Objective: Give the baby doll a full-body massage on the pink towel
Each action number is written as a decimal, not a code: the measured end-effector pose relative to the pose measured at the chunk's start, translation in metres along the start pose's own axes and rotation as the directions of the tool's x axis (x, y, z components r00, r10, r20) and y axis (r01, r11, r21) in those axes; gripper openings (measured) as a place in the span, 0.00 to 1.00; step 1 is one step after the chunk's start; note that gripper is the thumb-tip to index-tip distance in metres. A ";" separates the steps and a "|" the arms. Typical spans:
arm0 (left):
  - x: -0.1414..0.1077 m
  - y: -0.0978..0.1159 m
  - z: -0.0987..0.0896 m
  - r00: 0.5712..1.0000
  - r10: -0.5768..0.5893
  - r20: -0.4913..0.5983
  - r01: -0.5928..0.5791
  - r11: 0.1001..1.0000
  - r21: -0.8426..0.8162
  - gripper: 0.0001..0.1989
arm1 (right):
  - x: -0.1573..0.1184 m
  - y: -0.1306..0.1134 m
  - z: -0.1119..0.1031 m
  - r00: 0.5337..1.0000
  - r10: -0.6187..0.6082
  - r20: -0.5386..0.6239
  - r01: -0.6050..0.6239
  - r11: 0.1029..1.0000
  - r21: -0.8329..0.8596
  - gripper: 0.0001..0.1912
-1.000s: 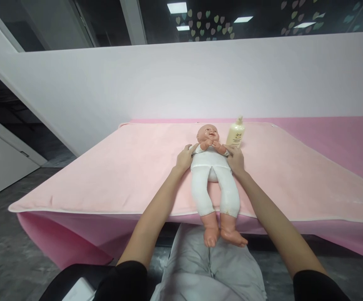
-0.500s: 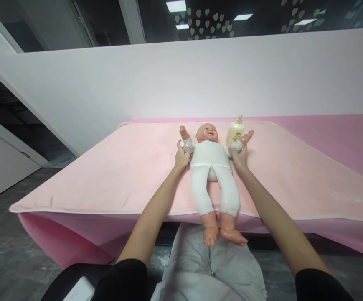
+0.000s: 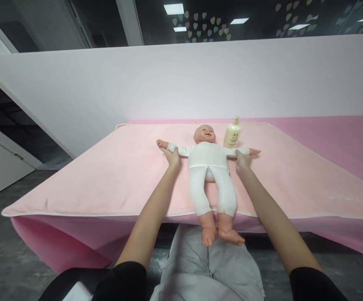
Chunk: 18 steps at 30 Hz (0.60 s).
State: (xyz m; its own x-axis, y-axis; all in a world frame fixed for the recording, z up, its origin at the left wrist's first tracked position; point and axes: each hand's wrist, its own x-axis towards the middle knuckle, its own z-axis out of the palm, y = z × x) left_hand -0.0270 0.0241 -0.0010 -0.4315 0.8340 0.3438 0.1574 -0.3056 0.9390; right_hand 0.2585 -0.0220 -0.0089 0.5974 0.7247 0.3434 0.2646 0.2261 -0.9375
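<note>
Now the doll (image 3: 208, 156), lying face-up on the pink blanket (image 3: 131, 167) near the bottle (image 3: 232, 136), had its arms drawn wide from its chest, leaving its front uncovered, while the left hand (image 3: 243, 161) and right hand (image 3: 173, 159) each had fingers curled around one forearm.

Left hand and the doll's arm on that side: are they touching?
Touching. The head view shows the left hand gripping the doll's arm by its sleeve.

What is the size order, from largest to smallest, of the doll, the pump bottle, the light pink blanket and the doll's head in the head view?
1. Light pink blanket
2. Doll
3. Pump bottle and doll's head: too alike to rank.
</note>
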 end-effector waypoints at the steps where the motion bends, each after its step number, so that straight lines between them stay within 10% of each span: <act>1: -0.002 0.003 0.000 1.000 0.016 0.023 -0.017 0.999 0.040 0.47 | -0.002 -0.002 0.000 1.000 0.003 -0.031 -0.004 1.000 -0.021 0.41; 9: -0.015 0.030 -0.008 0.903 0.151 0.401 -0.340 0.822 0.457 0.37 | -0.016 -0.020 0.004 0.966 -0.222 0.135 0.245 0.950 -0.192 0.40; 18: -0.035 0.059 -0.002 0.730 0.101 0.676 -0.635 0.467 0.615 0.28 | -0.032 -0.044 0.004 0.829 -0.365 0.424 0.548 0.682 -0.485 0.33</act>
State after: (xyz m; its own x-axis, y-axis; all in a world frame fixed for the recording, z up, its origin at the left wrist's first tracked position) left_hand -0.0041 -0.0242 0.0426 0.3018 0.8882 0.3464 0.8941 -0.3898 0.2205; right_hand 0.2245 -0.0522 0.0213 0.0779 0.7940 0.6029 0.8748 0.2356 -0.4233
